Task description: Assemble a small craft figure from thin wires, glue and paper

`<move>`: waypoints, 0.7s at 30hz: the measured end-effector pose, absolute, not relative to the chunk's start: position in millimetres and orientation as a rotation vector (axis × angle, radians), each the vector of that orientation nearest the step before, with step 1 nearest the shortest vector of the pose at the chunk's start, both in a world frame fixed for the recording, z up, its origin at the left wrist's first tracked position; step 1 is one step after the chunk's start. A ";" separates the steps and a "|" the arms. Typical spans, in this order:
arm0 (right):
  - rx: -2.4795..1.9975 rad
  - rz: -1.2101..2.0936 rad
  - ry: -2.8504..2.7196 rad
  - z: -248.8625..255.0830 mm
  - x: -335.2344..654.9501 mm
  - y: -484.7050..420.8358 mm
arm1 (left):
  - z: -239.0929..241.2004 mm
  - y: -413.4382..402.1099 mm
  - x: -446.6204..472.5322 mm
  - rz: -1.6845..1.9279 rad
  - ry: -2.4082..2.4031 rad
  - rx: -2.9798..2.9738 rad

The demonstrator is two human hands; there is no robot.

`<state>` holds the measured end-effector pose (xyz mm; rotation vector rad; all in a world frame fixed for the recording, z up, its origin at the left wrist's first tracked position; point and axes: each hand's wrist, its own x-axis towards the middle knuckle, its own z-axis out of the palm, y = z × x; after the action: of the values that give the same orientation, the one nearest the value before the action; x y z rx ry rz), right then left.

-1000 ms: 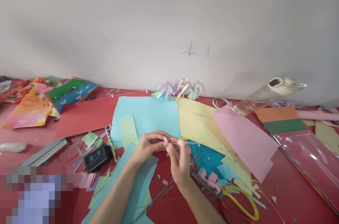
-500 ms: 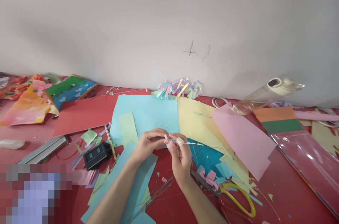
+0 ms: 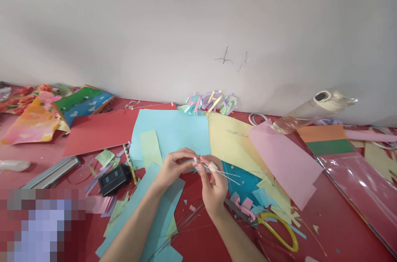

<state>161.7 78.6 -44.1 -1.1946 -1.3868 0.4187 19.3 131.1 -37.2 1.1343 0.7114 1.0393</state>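
Observation:
Both hands meet over the middle of a red table [image 3: 328, 229] strewn with coloured paper. My left hand [image 3: 173, 166] pinches the end of a thin clear strand [image 3: 228, 174], fingers closed. My right hand [image 3: 212, 185] is closed too, thumb and forefinger gripping the same strand beside a small whitish piece [image 3: 212, 165]. The strand's loose ends stick out to the right, over a dark blue sheet [image 3: 243, 183]. Under the hands lie light blue paper sheets [image 3: 173, 132].
Yellow-handled scissors [image 3: 279, 233] lie right of my right wrist among paper scraps. A black stapler-like tool [image 3: 114, 178] sits to the left. A pink sheet [image 3: 285, 163], yellow sheet [image 3: 229, 140], red sheet [image 3: 99, 132] and a roll of clear film [image 3: 313, 109] lie near a white wall.
The hands stayed together and shifted slightly up. The strand's free ends now angle downward to the right instead of lying level.

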 end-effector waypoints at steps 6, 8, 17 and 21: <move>-1.190 0.520 -1.311 -50.9 160.4 76.8 | -36.7 131.7 19.8 1.085 0.748 1.167; -1.202 0.564 -1.285 -52.7 159.8 76.3 | -35.9 131.4 20.4 1.095 0.758 1.176; -1.259 0.644 -1.161 -50.8 156.8 76.8 | -34.4 131.0 19.6 1.083 0.792 1.207; -1.240 0.691 -1.134 -48.3 156.4 77.6 | -35.7 132.7 17.8 1.060 0.787 1.215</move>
<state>156.4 77.6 -48.3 -1.2404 -1.1336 0.6909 17.8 132.7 -35.7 1.2155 0.7869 1.0599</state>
